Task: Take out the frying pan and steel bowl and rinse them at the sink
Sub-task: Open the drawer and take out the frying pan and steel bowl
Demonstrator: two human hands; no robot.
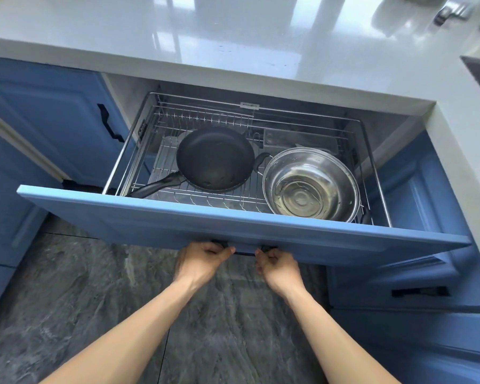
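Both hands, left (pixel 203 254) and right (pixel 275 263), grip the drawer (pixel 205 217) handle; best to free one, lift pan (pixel 215 157) by its front-left handle.

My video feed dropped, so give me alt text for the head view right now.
Both hands, left hand and right hand, grip the handle under the open blue drawer front. In its wire rack lie a black frying pan on the left and a steel bowl on the right, under a white countertop.

Drawer (pixel 233 225) stands open; access from above to frying pan (pixel 215 159) and steel bowl (pixel 311 185) is unobstructed. Countertop (pixel 233 51) edge overhangs the rear wire rack (pixel 203 117). Pan rim and bowl rim sit near.
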